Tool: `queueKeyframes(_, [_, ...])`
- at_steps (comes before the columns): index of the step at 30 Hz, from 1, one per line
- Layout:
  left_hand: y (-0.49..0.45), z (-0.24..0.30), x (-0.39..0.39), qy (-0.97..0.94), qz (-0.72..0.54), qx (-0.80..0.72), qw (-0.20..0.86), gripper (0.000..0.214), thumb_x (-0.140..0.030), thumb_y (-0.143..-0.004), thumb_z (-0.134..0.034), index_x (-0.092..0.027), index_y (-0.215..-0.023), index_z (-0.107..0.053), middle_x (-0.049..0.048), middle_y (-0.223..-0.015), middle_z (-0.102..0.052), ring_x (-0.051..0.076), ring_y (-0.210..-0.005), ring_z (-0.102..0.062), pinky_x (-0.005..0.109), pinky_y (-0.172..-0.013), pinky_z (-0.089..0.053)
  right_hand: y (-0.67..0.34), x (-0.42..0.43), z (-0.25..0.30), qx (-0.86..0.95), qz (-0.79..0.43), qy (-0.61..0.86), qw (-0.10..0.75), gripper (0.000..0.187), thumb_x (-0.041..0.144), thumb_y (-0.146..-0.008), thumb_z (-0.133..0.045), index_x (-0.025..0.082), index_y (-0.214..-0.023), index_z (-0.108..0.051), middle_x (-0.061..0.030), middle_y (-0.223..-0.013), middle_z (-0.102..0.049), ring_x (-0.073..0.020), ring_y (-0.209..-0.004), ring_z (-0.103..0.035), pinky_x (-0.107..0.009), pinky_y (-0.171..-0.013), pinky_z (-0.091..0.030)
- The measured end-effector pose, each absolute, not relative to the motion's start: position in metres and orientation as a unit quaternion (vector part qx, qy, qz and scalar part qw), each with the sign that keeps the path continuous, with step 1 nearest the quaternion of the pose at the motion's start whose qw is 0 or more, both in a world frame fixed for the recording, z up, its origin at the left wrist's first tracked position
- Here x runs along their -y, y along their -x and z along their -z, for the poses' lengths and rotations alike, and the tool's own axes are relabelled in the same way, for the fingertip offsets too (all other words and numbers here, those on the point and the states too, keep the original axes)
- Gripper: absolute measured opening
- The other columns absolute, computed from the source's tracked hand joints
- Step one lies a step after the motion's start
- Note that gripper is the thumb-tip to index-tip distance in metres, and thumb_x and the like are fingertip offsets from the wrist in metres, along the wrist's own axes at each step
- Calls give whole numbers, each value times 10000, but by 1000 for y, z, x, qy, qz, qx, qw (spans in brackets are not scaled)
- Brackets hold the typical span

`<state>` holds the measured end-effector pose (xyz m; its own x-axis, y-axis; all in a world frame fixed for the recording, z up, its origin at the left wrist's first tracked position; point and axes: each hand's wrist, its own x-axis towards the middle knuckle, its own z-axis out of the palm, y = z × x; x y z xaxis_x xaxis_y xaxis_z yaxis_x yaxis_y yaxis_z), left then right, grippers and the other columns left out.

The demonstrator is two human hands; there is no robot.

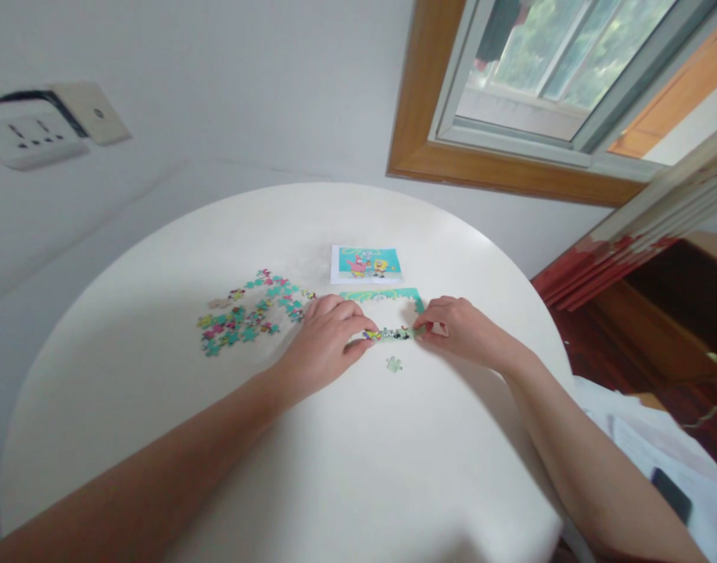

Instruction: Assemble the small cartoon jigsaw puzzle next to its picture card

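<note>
My left hand (pixel 328 338) and my right hand (pixel 460 328) are pinching the two ends of a short strip of joined jigsaw pieces (pixel 388 334) low over the white table. Just beyond the strip lies a joined teal border section (pixel 387 295), whose right side runs down toward my right fingers. One loose pale green jigsaw piece (pixel 394 364) rests below the strip, apart from it. Left of my left hand spreads a pile of loose jigsaw pieces (pixel 241 322), mostly teal with some pink and yellow. My fingertips partly hide the strip's ends.
A picture card (pixel 367 264) with cartoon figures lies behind the border section. The round white table (pixel 346 461) meets the wall, which has a socket (pixel 38 133) at the left and a wood-framed window (pixel 410 156) at the right. A dark phone-like object (pixel 672 494) lies lower right.
</note>
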<state>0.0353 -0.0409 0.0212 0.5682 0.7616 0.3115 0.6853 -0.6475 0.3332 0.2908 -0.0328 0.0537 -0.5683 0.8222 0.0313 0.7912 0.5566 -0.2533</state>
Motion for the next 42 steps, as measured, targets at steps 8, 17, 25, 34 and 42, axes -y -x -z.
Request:
queueKeyframes(8, [-35, -21, 41, -882, -216, -410, 87, 164, -307, -874, -605, -280, -1011, -691, 26, -978, -626, 238, -1020, -462, 413, -931, -320, -294, 36, -61, 893, -92, 430, 99, 212, 142, -827, -568, 201, -966, -718, -44, -835, -672, -152, -775, -562, -257, -713, -390])
queueKeyframes(17, [-35, -21, 42, -883, -214, -411, 79, 178, -315, -867, -612, -284, -1024, -690, 29, -985, -626, 243, -1033, -458, 411, -937, -328, -293, 39, -63, 895, -100, 429, 74, 252, 119, -863, -535, 234, -929, -749, -41, -822, -645, -140, -763, -556, -240, -697, -364])
queueKeyframes(25, [-34, -21, 42, -882, -213, -413, 82, 177, -305, -867, -609, -283, -1022, -692, 30, -986, -624, 242, -1028, -457, 408, -931, -335, -288, 42, -65, 893, -86, 438, 54, 246, 135, -873, -533, 242, -963, -736, -46, -835, -642, -150, -793, -559, -248, -714, -357])
queueKeyframes(34, [-35, -21, 43, -883, -210, -413, 79, 176, -310, -872, -604, -285, -1024, -691, 26, -988, -623, 241, -1028, -457, 413, -935, -333, -288, 38, -57, 893, -83, 437, 69, 192, 157, -844, -591, 253, -927, -736, -34, -867, -654, -150, -806, -569, -252, -727, -370])
queueKeyframes(42, [-35, -23, 43, -883, -211, -412, 81, 177, -298, -869, -604, -290, -1020, -696, 24, -989, -627, 241, -1030, -463, 415, -936, -332, -287, 34, -51, 895, -91, 426, 98, 205, 134, -845, -586, 247, -842, -757, -26, -801, -680, -152, -784, -575, -253, -721, -397])
